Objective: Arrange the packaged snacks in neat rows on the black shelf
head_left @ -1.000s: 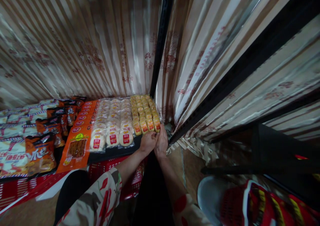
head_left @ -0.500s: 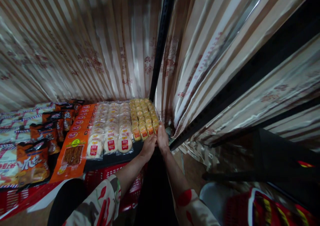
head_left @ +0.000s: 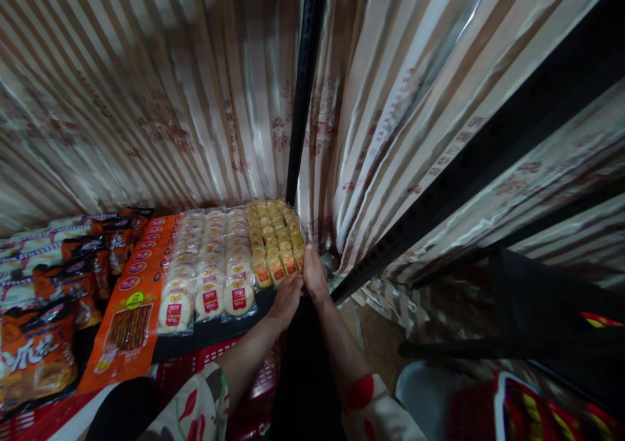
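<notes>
The right hand touches the yellow packs

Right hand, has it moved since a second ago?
Yes, slightly. The right hand now reaches farther back along the right edge of the yellow snacks, closer to the foot of the upright black pole.

Shelf Before the Curtain

Left to right on the shelf lie snack bags, stick packets, crackers in three front-to-back rows, then cakes in four. The left hand is at the cakes' front, the right hand at their right front corner. A post stands behind them. A basket sits below the shelf's front edge.
</notes>
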The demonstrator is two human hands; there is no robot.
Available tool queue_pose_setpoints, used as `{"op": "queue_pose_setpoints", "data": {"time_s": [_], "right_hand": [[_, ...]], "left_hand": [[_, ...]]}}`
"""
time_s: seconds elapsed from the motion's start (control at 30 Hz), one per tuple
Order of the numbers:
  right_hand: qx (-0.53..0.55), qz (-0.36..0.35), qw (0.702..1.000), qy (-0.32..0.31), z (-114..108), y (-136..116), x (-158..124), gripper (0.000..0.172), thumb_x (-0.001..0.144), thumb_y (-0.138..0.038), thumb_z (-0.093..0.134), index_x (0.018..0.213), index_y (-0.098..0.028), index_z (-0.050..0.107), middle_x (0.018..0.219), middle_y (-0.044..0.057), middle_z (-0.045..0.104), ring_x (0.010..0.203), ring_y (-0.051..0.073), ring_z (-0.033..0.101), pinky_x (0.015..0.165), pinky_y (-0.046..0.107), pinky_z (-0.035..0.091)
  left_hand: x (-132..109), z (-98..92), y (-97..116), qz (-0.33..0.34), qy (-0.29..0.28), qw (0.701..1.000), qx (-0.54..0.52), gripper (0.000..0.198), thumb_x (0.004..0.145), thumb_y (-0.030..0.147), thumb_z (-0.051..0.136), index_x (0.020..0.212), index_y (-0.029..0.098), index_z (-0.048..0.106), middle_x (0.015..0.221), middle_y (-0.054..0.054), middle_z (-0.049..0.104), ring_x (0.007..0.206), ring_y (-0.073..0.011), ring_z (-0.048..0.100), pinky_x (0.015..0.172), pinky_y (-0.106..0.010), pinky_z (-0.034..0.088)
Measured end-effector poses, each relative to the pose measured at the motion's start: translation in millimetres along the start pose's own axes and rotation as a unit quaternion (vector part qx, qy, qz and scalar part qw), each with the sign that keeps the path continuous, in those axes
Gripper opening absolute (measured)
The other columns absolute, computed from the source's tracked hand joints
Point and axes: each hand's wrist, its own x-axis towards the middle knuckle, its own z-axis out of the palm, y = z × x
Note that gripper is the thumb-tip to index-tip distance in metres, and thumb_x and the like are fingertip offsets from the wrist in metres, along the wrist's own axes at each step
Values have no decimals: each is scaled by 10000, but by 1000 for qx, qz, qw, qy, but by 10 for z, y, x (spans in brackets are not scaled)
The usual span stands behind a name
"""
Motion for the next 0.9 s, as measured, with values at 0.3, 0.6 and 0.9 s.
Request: {"op": "queue_pose_setpoints", "data": {"time_s": [0.3, 0.6, 0.9], "right_hand": [[-32, 48, 997, -49, -9, -167, 236, 745, 893, -586, 91, 1245, -106, 538, 1281, 147, 545, 1260, 241, 429, 1047, 365, 303], [-54, 109, 990, -77, 23, -161, 393, 755, 884, -606, 74, 1219, -144, 568, 1223, 129, 590, 1167, 247, 521, 982, 361, 374], [-65, 75, 993, -58, 34, -270, 440, 728, 894, -588, 114, 1214, -118, 568, 1220, 151, 587, 1186, 269, 501, 1005, 390, 346]], "left_hand": [[84, -14, -123, 13, -17, 1000, 5, 265, 809, 367, 494, 854, 149, 638, 828, -52, 679, 770, -170, 625, 693, -288, 505], [176, -39, -217, 13, 5, 1000, 11, 200, 797, 267, 505, 889, 159, 647, 827, -43, 677, 743, -165, 631, 665, -284, 518], [178, -19, -238, 26, 12, 999, 26, 209, 796, 200, 472, 917, 154, 638, 828, -37, 679, 704, -146, 624, 665, -274, 510]]}}
